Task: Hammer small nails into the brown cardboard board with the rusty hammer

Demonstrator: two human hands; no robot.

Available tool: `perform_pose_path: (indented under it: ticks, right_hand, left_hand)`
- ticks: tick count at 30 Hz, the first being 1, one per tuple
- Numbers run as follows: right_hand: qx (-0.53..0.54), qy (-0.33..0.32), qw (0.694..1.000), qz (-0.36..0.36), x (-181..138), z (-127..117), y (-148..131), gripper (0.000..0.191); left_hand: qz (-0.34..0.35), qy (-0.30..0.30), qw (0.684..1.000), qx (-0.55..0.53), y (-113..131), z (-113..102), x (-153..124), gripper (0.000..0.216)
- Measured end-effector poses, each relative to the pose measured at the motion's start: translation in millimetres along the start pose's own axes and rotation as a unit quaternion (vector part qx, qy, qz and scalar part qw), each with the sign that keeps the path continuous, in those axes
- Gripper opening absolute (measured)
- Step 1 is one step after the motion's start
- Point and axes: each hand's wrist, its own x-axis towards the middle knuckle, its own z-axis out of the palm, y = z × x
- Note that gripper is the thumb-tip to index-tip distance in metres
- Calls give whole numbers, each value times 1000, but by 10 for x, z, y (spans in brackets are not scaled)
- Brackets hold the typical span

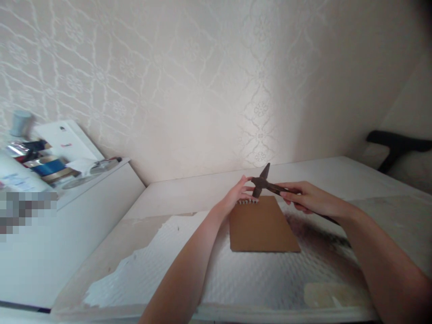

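Observation:
A dark, worn hammer [260, 182] is held up over the top edge of a spiral notebook [263, 227] with a brown cover. My right hand [305, 198] is wrapped round its handle, which runs back under the wrist. At the notebook's spiral binding is my left hand [239, 192], its fingers apart and stretched toward the hammer head. One fingertip meets or nearly meets the head; the exact contact cannot be made out. The notebook lies flat on a white, quilted-looking sheet [162, 254] with a ragged edge.
A white cabinet [101, 216] stands at the left, bearing rolls of tape [50, 166], a white box [69, 141] and a grey cup [22, 122]. Patterned wallpaper [189, 99] rises behind the table. A black T-shaped object [398, 143] is at the right.

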Motion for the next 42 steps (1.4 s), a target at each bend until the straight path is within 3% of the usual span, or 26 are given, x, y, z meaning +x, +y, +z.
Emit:
perform_pose_path:
  ticks: [42]
  right_hand:
    - [-25,-6,999,-25,-8,-12,6,44]
  left_hand:
    - [2,16,1000,6,17,5,-33,67]
